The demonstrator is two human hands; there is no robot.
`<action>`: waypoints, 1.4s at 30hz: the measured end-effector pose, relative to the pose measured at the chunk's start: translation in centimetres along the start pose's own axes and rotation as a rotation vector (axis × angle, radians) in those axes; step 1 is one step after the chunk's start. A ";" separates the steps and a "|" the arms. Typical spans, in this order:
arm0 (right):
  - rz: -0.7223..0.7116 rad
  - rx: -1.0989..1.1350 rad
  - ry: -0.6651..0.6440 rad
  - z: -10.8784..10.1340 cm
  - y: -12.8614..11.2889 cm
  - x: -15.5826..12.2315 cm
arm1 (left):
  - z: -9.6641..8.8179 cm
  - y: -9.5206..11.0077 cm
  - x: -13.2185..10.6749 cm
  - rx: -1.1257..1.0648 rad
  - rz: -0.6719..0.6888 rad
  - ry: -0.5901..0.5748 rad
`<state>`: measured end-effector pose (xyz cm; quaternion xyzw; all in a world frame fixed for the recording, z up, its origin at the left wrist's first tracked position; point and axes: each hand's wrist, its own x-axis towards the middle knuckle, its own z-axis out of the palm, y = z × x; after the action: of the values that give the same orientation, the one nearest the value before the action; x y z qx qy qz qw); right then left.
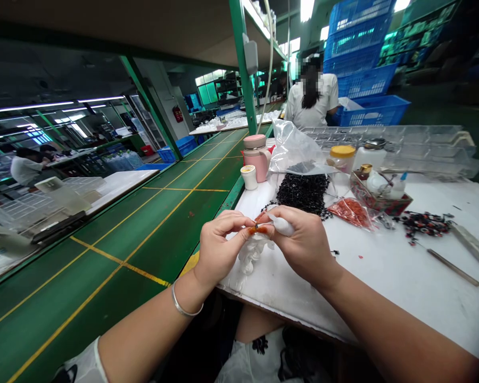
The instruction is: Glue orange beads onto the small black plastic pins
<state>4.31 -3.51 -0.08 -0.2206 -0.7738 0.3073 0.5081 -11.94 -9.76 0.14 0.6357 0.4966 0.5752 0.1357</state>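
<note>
My left hand (pixel 223 242) and my right hand (pixel 303 239) meet above the near edge of the white table. Fingertips of both, stained orange, pinch close around a tiny dark part (pixel 256 225), mostly hidden between them. Tucked in my right hand is a small white squeeze bottle (pixel 282 225) with a narrow tip pointing left. Below the fingers lies a crumpled, whitish translucent wad (pixel 249 258). Just beyond my hands spreads a heap of small black parts (pixel 303 192). A clear bag of orange pieces (pixel 352 213) rests right of the heap.
A pink flask (pixel 256 159) and white jar (pixel 248 177) stand at the left. Behind are a yellow-lidded jar (pixel 341 158) and clear compartment trays (pixel 419 141). Tweezers (pixel 455 267) lie right. A green conveyor belt (pixel 143 234) runs alongside; a person (pixel 312 96) sits ahead.
</note>
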 end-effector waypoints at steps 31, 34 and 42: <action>-0.423 -0.111 0.015 0.0 1.0 0.2 | -0.2 1.0 0.4 -0.328 -0.462 -0.161; -0.387 -0.050 0.017 -0.1 0.9 0.3 | -0.3 0.9 0.5 -0.355 -0.441 -0.161; -0.243 -0.013 0.055 0.2 1.2 0.1 | -0.5 1.9 1.1 -0.166 -0.300 -0.247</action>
<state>4.12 -2.63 -0.85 -0.1366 -0.7825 0.2321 0.5613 -11.66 -9.97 2.36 0.6070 0.5163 0.5052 0.3314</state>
